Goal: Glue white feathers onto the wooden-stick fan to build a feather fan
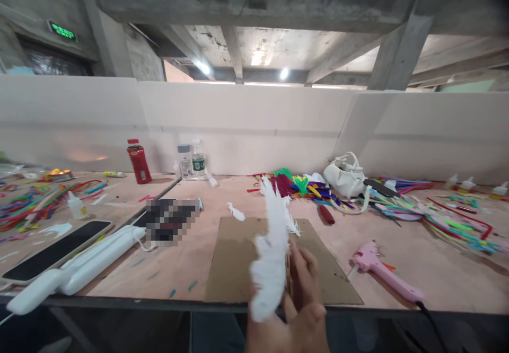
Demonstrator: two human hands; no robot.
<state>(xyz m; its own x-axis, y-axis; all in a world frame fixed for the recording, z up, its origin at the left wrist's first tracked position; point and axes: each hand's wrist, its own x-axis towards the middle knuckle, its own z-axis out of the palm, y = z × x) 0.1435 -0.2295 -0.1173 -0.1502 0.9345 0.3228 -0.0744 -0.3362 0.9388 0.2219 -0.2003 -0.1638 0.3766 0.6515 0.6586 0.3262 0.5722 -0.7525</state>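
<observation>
A white feather-like piece (pixel 272 241), blurred by motion, stands upright above the brown cardboard (pixel 230 252) at the table's front edge. Behind its lower end is my left hand (pixel 264 329), mostly covered by it, with its fingers hidden. My right hand (pixel 306 284) is at the right side of the white piece, its fingers bent and pressed together around it. Another ragged white piece (pixel 292 220) shows just behind, over the back of the cardboard. A small white scrap (pixel 237 212) lies by the cardboard's back left corner.
A pink glue gun (pixel 385 276) lies right of the cardboard. Farther back are colourful felt pieces (pixel 282 183), a dark red object (pixel 326 214) and a white bag (pixel 345 175). Phone (pixel 59 249), white device (pixel 99 257), red bottle (pixel 139 162) and clear bottles (pixel 198 159) stand or lie left.
</observation>
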